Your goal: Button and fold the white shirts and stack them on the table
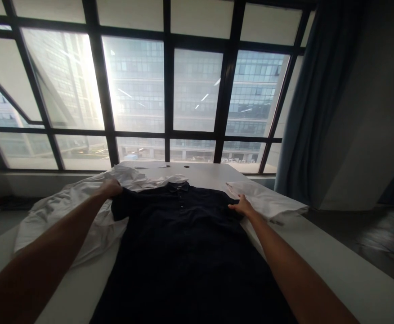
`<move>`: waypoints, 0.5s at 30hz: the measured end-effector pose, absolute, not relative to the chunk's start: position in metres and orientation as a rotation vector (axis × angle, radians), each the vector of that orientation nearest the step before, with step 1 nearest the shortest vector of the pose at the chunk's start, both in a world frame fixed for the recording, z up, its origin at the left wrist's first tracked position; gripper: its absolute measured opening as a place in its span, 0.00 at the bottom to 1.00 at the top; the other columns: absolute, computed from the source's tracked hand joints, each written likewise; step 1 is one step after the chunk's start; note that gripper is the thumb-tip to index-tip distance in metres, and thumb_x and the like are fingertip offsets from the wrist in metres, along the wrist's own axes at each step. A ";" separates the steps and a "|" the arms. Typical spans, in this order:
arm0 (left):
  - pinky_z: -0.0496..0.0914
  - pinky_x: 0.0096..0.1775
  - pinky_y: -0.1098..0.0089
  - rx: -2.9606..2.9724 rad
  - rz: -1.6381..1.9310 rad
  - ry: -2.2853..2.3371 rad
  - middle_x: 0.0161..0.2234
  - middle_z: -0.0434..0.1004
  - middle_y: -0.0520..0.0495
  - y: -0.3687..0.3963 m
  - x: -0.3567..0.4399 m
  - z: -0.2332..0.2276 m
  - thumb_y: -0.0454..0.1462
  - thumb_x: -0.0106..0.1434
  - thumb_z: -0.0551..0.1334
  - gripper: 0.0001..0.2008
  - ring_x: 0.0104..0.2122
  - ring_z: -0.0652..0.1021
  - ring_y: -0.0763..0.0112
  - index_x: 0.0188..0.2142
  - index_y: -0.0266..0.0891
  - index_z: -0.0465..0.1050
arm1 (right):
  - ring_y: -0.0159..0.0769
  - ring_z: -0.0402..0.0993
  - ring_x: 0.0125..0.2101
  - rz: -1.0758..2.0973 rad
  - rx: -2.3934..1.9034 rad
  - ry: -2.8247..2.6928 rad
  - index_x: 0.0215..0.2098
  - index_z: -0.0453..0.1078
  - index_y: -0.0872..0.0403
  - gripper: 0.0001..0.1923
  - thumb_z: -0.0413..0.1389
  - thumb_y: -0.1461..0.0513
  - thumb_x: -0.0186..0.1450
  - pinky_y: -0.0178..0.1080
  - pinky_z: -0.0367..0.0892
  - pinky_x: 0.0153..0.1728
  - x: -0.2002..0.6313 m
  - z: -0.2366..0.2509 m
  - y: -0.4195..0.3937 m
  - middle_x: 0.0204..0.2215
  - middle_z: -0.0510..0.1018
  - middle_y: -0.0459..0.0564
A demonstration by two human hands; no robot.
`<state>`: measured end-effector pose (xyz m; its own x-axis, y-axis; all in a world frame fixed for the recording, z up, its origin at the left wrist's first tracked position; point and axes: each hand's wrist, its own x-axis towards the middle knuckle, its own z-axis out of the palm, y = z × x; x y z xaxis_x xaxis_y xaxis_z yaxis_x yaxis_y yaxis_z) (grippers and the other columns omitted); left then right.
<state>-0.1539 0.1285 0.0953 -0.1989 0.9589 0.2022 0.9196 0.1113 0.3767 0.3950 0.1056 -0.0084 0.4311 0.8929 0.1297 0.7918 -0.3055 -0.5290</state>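
Observation:
A dark polo shirt (186, 252) lies spread out on the white table (332, 243), its collar toward the window and its hem toward me. My left hand (111, 188) grips the shirt's left sleeve near the shoulder, fingers closed on the cloth. On the other side, my right hand (242, 206) pinches the right sleeve between thumb and fingers. Both sleeves are stretched outward. A short row of buttons shows below the collar.
Crumpled white cloth (62, 211) covers the table's left side, partly beneath the shirt. A white, thin bag or sheet (267, 198) lies right of my right hand. Beyond the table stand large windows (197, 90); a dark curtain (315, 103) hangs at the right.

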 end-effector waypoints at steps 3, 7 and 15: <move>0.70 0.46 0.49 2.155 0.582 2.454 0.47 0.75 0.27 0.116 -0.125 0.090 0.29 0.58 0.59 0.15 0.49 0.74 0.43 0.45 0.26 0.73 | 0.55 0.69 0.53 -0.111 -2.240 -1.559 0.64 0.58 0.61 0.34 0.60 0.58 0.62 0.48 0.65 0.51 0.385 -0.014 0.086 0.56 0.66 0.69; 0.64 0.53 0.49 2.629 0.357 2.246 0.50 0.75 0.32 0.090 -0.068 0.068 0.39 0.68 0.52 0.18 0.53 0.73 0.47 0.48 0.31 0.74 | 0.53 0.64 0.56 -0.438 -2.026 -1.768 0.55 0.69 0.56 0.19 0.49 0.59 0.69 0.50 0.59 0.55 0.369 -0.009 0.067 0.56 0.69 0.62; 0.51 0.57 0.32 2.384 -0.055 1.986 0.68 0.53 0.37 0.088 -0.052 -0.002 0.59 0.66 0.47 0.36 0.65 0.57 0.35 0.67 0.45 0.58 | 0.48 0.50 0.67 0.024 -1.837 -2.348 0.65 0.62 0.49 0.32 0.46 0.45 0.69 0.55 0.43 0.65 0.338 -0.019 0.054 0.66 0.62 0.50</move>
<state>-0.0520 0.0876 -0.0017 0.1805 0.9822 -0.0520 0.9836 -0.1804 0.0067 0.3375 0.0539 -0.0186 -0.2327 0.9657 0.1154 0.9631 0.2453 -0.1106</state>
